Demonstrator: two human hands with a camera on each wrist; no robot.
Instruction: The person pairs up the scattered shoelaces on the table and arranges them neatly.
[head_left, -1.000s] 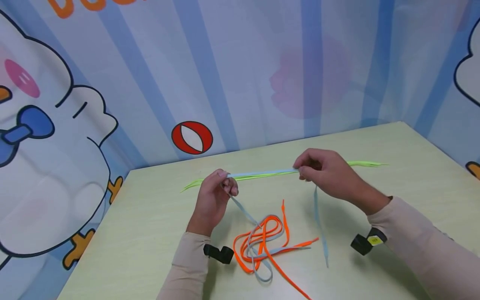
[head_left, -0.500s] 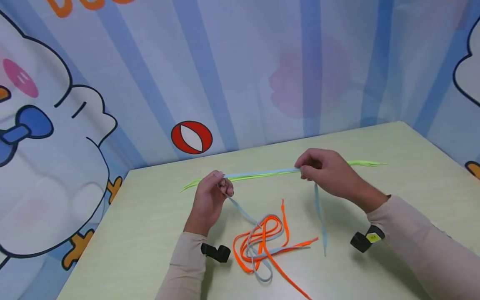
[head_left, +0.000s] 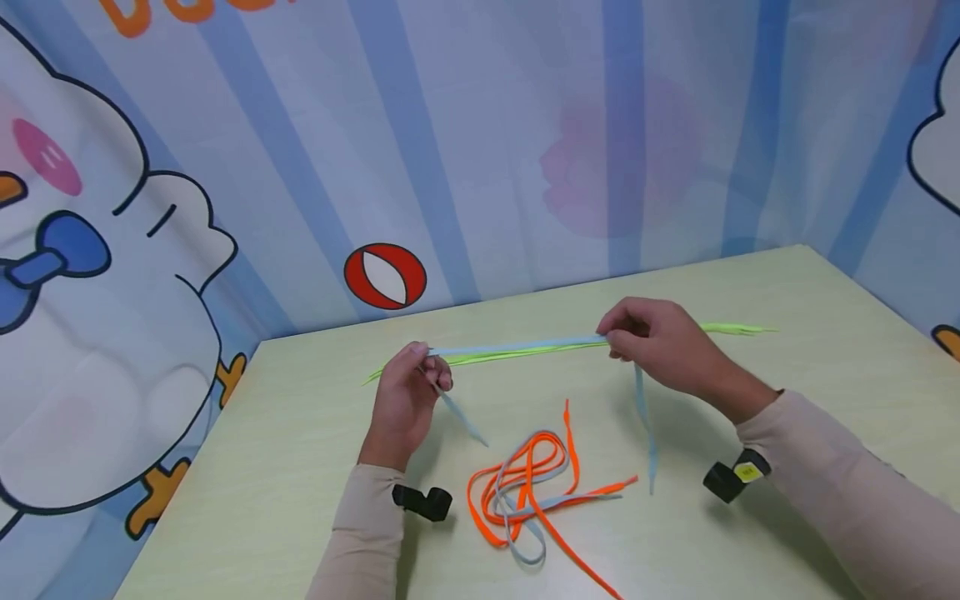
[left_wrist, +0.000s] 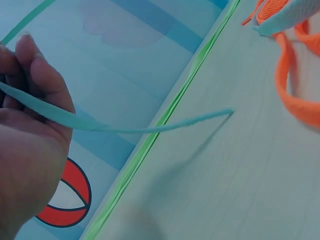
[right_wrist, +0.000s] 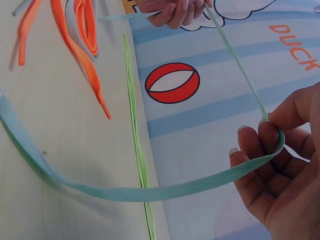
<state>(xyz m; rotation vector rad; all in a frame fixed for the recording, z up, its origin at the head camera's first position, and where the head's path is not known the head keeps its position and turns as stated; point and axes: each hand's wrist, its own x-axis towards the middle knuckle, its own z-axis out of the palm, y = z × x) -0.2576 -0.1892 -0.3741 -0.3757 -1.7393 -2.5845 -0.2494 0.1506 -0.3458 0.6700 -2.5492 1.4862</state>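
A flat light-blue shoelace [head_left: 517, 343] is stretched taut between both hands above the table. My left hand [head_left: 403, 400] pinches it at the left, and a short tail hangs from the fingers with its tip over the table. At the right, my right hand [head_left: 663, 346] pinches the lace between thumb and forefinger; a longer tail dangles below. In the right wrist view that tail of the shoelace [right_wrist: 175, 192] curves out from the palm. Behind the taut stretch lie neon-green shoelaces [head_left: 738, 329], laid straight across the table and partly hidden by the hands.
Nearer the front, orange shoelaces [head_left: 558, 542] lie in a loose tangle with a grey-blue shoelace [head_left: 534, 557]. The pale wooden table [head_left: 300, 467] ends at a printed cartoon backdrop [head_left: 495, 167] behind. Each wrist wears a small black camera.
My left hand has slid left, widening the taut stretch. The lace's left tail has come away from the tangle and now hangs short. The right hand shifts slightly right; its tail's tip is higher.
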